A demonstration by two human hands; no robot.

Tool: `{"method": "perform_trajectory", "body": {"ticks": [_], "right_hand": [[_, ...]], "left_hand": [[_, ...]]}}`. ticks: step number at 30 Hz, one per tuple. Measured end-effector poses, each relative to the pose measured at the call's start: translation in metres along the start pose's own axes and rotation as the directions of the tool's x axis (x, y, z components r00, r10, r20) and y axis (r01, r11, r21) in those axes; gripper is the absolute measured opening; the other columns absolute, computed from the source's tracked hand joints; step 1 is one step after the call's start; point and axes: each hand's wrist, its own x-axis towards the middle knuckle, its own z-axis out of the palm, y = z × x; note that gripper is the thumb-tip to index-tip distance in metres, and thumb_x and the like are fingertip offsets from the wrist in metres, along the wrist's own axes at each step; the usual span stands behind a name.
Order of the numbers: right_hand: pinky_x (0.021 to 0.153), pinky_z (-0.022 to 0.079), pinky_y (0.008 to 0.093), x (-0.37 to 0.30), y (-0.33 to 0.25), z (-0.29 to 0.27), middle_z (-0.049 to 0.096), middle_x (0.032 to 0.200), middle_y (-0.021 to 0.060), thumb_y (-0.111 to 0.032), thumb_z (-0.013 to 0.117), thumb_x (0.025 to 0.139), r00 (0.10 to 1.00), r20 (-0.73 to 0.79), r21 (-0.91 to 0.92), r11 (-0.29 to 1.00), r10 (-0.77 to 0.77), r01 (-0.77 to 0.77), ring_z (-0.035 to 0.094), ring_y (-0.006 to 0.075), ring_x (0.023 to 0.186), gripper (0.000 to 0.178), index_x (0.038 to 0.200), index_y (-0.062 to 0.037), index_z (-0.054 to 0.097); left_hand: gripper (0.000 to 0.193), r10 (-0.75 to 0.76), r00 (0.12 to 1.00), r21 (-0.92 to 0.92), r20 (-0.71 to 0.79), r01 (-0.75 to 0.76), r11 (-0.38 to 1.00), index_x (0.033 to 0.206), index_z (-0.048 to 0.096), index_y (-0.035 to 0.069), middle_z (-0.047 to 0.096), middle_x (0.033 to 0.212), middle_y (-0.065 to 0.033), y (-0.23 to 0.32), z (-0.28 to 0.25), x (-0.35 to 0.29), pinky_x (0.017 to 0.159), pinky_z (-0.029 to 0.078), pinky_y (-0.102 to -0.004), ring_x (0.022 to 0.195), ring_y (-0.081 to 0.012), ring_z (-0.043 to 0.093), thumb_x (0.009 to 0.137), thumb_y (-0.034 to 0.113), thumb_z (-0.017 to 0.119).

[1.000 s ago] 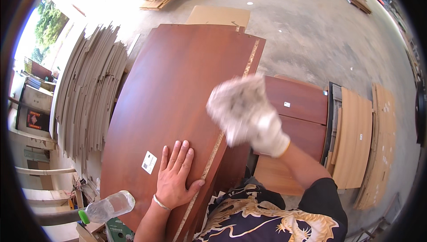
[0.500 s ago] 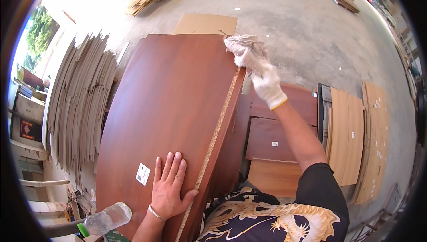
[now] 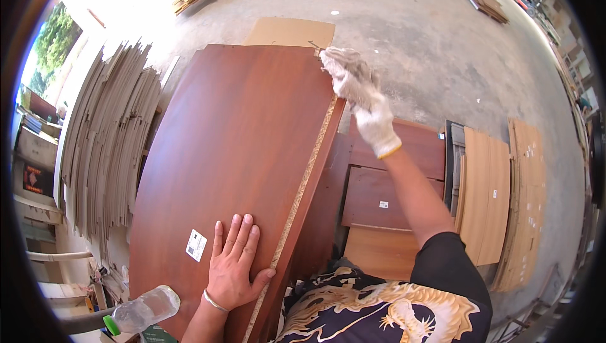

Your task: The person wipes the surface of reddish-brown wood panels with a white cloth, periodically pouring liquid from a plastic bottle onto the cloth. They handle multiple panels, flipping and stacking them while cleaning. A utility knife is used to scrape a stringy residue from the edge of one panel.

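A large reddish-brown wood panel (image 3: 214, 135) lies before me on top of other brown boards, its long right edge showing a strip of bare chipboard (image 3: 297, 195). My bare left hand (image 3: 235, 267), with a bracelet at the wrist, rests flat on the near part of the panel, fingers stretched and thumb at the chipboard edge. At the far right corner, my right hand (image 3: 374, 119) in a white knit glove is closed on a crumpled pale rag (image 3: 350, 75), pressed against the edge. The glove and rag hide the right fingertips. A white label (image 3: 196, 245) is stuck left of my left hand.
Thin strips of board (image 3: 110, 147) stand stacked at the left. A clear bottle with a green cap (image 3: 144, 308) lies near left. Brown panels (image 3: 394, 195) and lighter boards (image 3: 486, 195) are at the right. Cardboard (image 3: 290, 32) shows beyond the far end.
The view has shifted slightly, so most things sit a little further left. The rag stays at the far right corner, and my left hand keeps its place on the panel.
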Motion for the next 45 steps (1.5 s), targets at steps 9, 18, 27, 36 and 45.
{"method": "perform_trajectory", "body": {"ticks": [9, 18, 27, 36, 45], "right_hand": [[0.125, 0.037, 0.0561, -0.084, -0.094, 0.005, 0.075, 0.132, 0.0138, -0.012, 0.060, 0.077, 0.851, 0.341, -0.008, 0.904, -0.400, 0.428, 0.065, 0.0354, 0.136, 0.053, 0.127, -0.0101, 0.077], [0.109, 0.052, 0.0436, -0.050, -0.005, 0.021, 0.073, 0.128, 0.0233, 0.004, 0.068, 0.086, 0.978, -0.130, -0.080, 0.985, -0.161, 0.152, 0.065, 0.0369, 0.130, 0.029, 0.115, 0.0035, 0.074], [0.134, 0.009, 0.0594, -0.182, -0.142, 0.019, 0.062, 0.155, 0.0132, -0.026, 0.066, 0.087, 0.859, 0.441, 0.161, 0.964, -0.260, 0.209, 0.036, 0.0358, 0.160, 0.058, 0.143, -0.0094, 0.070], [0.133, 0.008, 0.0619, -0.253, -0.168, 0.011, 0.063, 0.151, 0.0172, -0.017, 0.064, 0.092, 0.776, 0.574, 0.527, 0.843, -0.262, -0.105, 0.041, 0.0405, 0.156, 0.052, 0.142, -0.0043, 0.069], [0.115, 0.052, 0.0508, -0.206, -0.178, -0.040, 0.057, 0.152, 0.0164, -0.048, 0.073, 0.101, 0.826, 0.254, 0.883, 0.228, 0.503, -0.410, 0.060, 0.0337, 0.136, 0.077, 0.158, -0.0049, 0.045]], "left_hand": [[0.090, -0.022, 1.000, 0.001, 0.000, 0.022, 1.000, 0.159, 0.042, -0.007, 0.037, 0.170, -0.0267, -0.001, 0.001, -0.004, 0.131, 0.011, -0.0634, 0.161, -0.0450, 0.029, 0.092, 0.045, 0.073], [0.090, -0.007, 1.000, 0.002, -0.003, 0.007, 1.000, 0.160, 0.042, -0.007, 0.037, 0.169, -0.0267, -0.001, 0.001, 0.002, 0.132, 0.011, -0.0608, 0.161, -0.0442, 0.029, 0.093, 0.047, 0.071], [0.087, -0.014, 1.000, 0.012, 0.000, 0.014, 1.000, 0.159, 0.044, -0.004, 0.037, 0.170, -0.0230, 0.000, -0.002, 0.002, 0.132, 0.011, -0.0608, 0.162, -0.0392, 0.029, 0.090, 0.039, 0.074], [0.089, 0.010, 0.998, -0.031, -0.059, -0.012, 0.999, 0.159, 0.043, -0.004, 0.036, 0.171, -0.0215, -0.004, 0.002, 0.004, 0.134, 0.011, -0.0575, 0.162, -0.0376, 0.027, 0.087, 0.038, 0.075], [0.068, 0.109, 0.994, -0.196, 0.022, -0.102, 0.975, 0.149, 0.057, 0.000, 0.045, 0.167, -0.0182, 0.056, 0.012, -0.098, 0.132, 0.024, -0.0552, 0.160, -0.0358, 0.033, 0.091, 0.027, 0.079]]}}
